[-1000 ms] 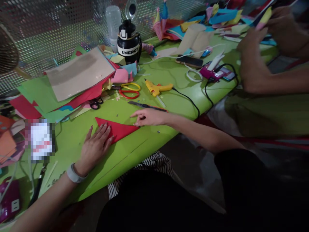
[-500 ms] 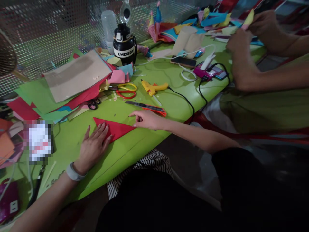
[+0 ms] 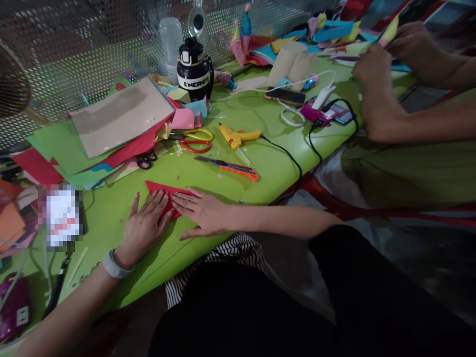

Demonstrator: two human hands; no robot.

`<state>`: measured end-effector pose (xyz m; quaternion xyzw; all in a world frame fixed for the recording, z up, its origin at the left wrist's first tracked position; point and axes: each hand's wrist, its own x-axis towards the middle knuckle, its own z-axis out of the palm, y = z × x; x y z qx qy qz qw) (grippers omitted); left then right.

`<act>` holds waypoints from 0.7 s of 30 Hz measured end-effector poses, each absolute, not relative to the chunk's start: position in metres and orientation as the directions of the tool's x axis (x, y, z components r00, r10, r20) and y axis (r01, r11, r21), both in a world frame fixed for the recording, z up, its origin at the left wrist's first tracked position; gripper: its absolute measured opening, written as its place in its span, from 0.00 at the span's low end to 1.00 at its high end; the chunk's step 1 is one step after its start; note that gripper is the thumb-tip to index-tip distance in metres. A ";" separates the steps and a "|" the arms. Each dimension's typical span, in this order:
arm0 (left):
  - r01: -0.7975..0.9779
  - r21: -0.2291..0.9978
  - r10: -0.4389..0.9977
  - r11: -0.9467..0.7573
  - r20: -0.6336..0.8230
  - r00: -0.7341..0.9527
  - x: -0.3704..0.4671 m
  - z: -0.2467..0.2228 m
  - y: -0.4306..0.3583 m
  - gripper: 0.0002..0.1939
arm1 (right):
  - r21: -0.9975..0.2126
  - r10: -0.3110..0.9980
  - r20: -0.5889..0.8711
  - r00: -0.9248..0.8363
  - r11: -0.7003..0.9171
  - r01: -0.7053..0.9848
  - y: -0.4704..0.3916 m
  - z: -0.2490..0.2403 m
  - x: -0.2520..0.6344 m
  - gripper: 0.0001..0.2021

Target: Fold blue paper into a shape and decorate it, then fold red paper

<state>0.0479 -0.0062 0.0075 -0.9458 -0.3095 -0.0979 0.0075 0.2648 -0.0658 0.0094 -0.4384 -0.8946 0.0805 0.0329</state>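
A red sheet of paper [image 3: 171, 191], folded to a pointed shape, lies on the green table [image 3: 163, 263] near its front edge. My left hand [image 3: 147, 223] rests flat on its left part, fingers stretched out. From the right, my right hand [image 3: 203, 210] lies on the paper too, fingers extended and thumb apart, covering most of its right side. The fingertips of both hands are close together. Just beyond my right hand is an orange box cutter [image 3: 238, 169]. Behind that sits a yellow glue gun [image 3: 238, 135] with a glue stick in it.
Scissors with yellow and red handles [image 3: 196, 140] lie beside a stack of coloured paper [image 3: 122, 116]. A black bottle [image 3: 193, 74] stands behind. At right are a purple power strip [image 3: 319, 113], a phone [image 3: 285, 95] and another person's hands [image 3: 375, 64] holding a paper piece.
My right hand has moved left from the paper's right tip onto its middle, its fingers going from curled to flat. My left hand has stayed in place.
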 end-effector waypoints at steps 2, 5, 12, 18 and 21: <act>0.594 0.054 0.592 -0.803 0.188 0.784 0.048 0.007 -0.007 0.25 | -0.169 0.793 -0.022 -0.608 0.597 0.784 -0.072 0.005 0.269 0.44; 0.599 0.058 0.598 -0.799 0.183 0.780 0.048 0.007 -0.007 0.25 | -0.186 0.802 0.025 -0.597 0.590 0.786 -0.083 -0.001 0.285 0.46; 0.604 0.063 0.604 -0.795 0.181 0.776 0.048 0.008 -0.008 0.27 | -0.179 0.846 0.080 -0.527 0.532 0.827 -0.107 -0.010 0.322 0.47; 0.612 0.109 0.621 -0.784 0.151 0.769 0.049 0.007 -0.011 0.27 | -0.188 0.889 0.083 -0.450 0.457 0.869 -0.106 0.009 0.340 0.40; 0.613 0.110 0.622 -0.783 0.139 0.770 0.049 0.007 -0.011 0.28 | -0.284 0.939 0.100 -0.329 0.343 0.895 -0.083 0.038 0.331 0.25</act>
